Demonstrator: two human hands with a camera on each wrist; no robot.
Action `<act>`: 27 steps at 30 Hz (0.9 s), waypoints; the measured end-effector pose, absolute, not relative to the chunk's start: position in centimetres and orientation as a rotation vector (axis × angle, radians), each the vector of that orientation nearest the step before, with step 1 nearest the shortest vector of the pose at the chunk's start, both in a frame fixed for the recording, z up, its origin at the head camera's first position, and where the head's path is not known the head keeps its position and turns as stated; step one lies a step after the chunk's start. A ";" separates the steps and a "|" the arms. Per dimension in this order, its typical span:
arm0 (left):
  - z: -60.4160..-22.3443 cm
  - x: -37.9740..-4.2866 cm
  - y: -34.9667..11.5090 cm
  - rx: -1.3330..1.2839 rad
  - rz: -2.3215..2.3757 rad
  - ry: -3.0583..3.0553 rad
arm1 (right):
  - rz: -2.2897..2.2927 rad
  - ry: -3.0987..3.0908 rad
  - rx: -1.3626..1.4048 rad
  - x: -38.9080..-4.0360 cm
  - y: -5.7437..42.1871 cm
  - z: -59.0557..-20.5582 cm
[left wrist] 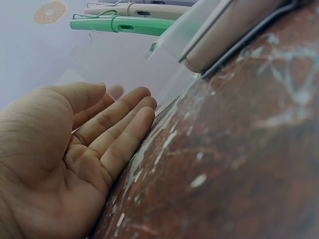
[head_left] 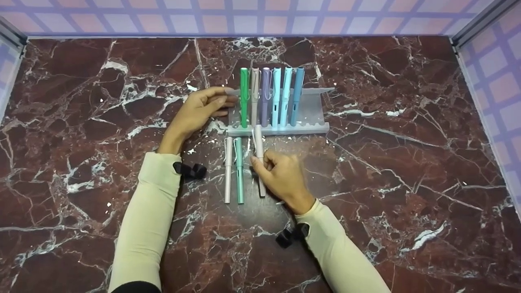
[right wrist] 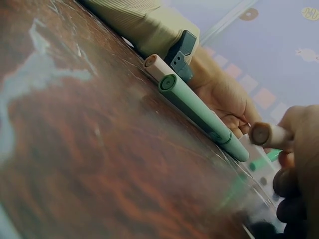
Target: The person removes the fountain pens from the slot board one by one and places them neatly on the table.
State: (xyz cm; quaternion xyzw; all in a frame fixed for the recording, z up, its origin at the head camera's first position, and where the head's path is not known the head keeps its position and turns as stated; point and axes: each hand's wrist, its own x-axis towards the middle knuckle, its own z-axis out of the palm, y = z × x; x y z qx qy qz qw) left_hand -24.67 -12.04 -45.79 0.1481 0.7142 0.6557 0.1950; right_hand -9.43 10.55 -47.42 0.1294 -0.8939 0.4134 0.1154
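Head view shows my right hand (head_left: 283, 175) pinching a pale pinkish-white pen with a clip (head_left: 259, 142) between thumb and curled fingers, its capped end pointing away from me. That end overlaps the front ledge of a clear plastic notched pen stand (head_left: 313, 114); whether it touches, I cannot tell. My left hand (head_left: 203, 108) grips nothing: its fingers reach loosely out at the stand's left edge, though I cannot tell if they touch it.

Six pens lean in the stand, from left to right: a bright green pen (head_left: 244, 97), a beige-taupe pen (head_left: 255, 101), a purple pen (head_left: 265, 97), a light-blue pen (head_left: 276, 93), a paler icy-blue pen (head_left: 286, 97) and a deeper steel-blue pen (head_left: 297, 93).

Between my forearms, a slim pale pink pen (head_left: 228, 171) and a mint-green pen (head_left: 239, 175) lie side by side on the dark red, white-veined marbled tabletop (head_left: 386, 171), capped ends toward the stand. Cream sleeves (head_left: 150, 215) cover my arms.
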 end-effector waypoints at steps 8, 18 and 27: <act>-45.9 -24.5 -12.1 0.420 1.831 2.018 | 0.832 -2.782 0.451 -9.2 10.3 -47.4; -45.9 -24.6 -12.1 0.413 1.852 2.010 | 0.612 -2.802 0.486 -9.1 10.0 -47.4; -46.0 -24.6 -12.1 0.444 1.865 1.995 | 0.544 -2.794 0.491 -9.1 10.0 -47.4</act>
